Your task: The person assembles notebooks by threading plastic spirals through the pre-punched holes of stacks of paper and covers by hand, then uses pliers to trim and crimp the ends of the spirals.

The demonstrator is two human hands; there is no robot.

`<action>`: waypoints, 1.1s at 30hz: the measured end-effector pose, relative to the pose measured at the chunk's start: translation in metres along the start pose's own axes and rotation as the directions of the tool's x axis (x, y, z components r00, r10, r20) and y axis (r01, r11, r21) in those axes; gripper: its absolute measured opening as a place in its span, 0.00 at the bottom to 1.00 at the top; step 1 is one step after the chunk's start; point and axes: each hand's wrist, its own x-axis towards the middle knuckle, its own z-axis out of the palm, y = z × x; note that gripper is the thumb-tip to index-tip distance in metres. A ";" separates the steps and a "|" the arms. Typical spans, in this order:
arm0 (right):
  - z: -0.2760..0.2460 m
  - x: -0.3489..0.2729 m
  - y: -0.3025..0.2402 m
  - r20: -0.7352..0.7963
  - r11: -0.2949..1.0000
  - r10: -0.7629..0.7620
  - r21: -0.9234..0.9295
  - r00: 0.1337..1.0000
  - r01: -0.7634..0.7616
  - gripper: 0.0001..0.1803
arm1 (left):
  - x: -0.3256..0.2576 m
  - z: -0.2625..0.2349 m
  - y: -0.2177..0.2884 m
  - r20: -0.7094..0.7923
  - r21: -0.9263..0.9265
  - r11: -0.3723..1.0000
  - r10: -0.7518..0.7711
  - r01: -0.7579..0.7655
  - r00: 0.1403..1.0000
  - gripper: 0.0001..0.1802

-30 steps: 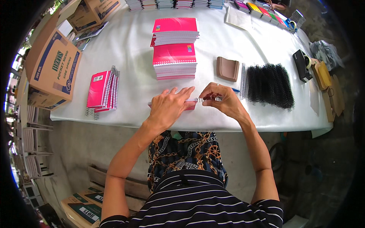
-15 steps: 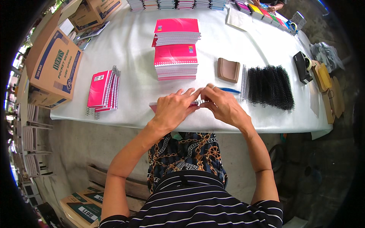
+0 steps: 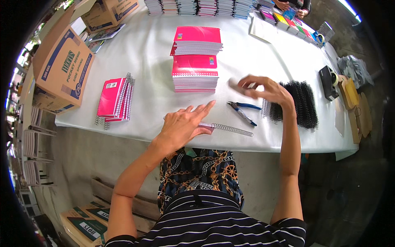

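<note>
Near the table's front edge, my left hand (image 3: 179,125) holds a small notebook (image 3: 207,126), its index finger stretched out and its thumb below. Most of the notebook is hidden under that hand. From its right end sticks out a loose wire spiral (image 3: 233,130), lying toward the right. My right hand (image 3: 269,88) is closed on a brown curved block (image 3: 240,88), raised and blurred by motion. Between the hands and the black spirals lie blue-handled pliers (image 3: 245,109), jaws to the left and handles spread.
Pink covers and pages (image 3: 195,80) stand in two stacks ahead. Spiral-bound pink notebooks (image 3: 110,99) lie at left beside a cardboard box (image 3: 61,70). Black spirals (image 3: 302,105) are heaped at right near a tape dispenser (image 3: 328,82). Another person's hands (image 3: 302,13) work at the far right.
My right hand has left the spiral at the notebook, moved up and right, and picked up the brown block. The pliers now show fully, and the spiral's free end lies exposed.
</note>
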 end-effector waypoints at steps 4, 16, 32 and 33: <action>0.046 0.012 -0.024 0.297 0.969 -0.207 0.191 0.932 0.154 0.32 | 0.001 0.003 -0.002 0.047 -0.007 0.999 -0.041 0.041 0.998 0.50; 0.064 0.017 -0.020 0.169 0.936 -0.254 0.291 0.952 0.198 0.36 | 0.010 -0.004 -0.006 0.131 -0.076 0.992 -0.088 0.098 0.987 0.56; 0.070 0.040 -0.025 0.255 0.952 -0.224 0.262 0.941 0.156 0.32 | -0.006 -0.019 -0.030 0.081 0.040 0.984 -0.179 0.176 0.981 0.52; 0.069 0.041 -0.019 0.249 0.941 -0.243 0.294 0.938 0.166 0.32 | -0.005 -0.017 -0.030 0.104 0.043 0.980 -0.196 0.193 0.975 0.51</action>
